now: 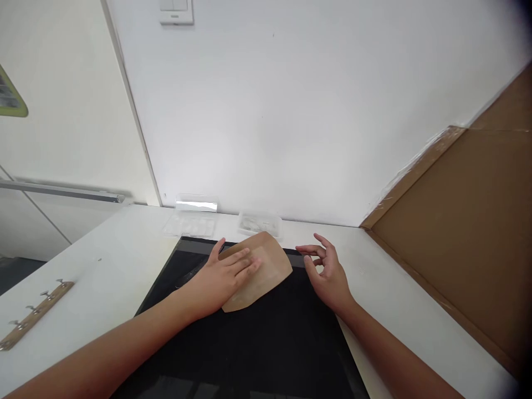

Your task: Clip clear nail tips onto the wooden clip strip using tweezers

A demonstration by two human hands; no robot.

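My left hand [222,281] lies flat with its fingers spread on a brown, paper-like sheet [272,263] with curved edges. The sheet rests at a slant on a black glossy panel [266,354], near the panel's far edge. To the right of the sheet, my right hand [328,272] is raised over the panel's far right corner, fingers curved and apart, holding nothing. Something thin and dark lies on the panel beside my left hand, too unclear to name. My left palm and fingers cover part of the sheet.
Behind the panel, by the wall, stand an open clear plastic case [192,223] and a shallow clear box [258,224] with small things inside. A wooden strip with metal hooks [37,315] lies at the left. A brown framed board [457,238] borders the right side.
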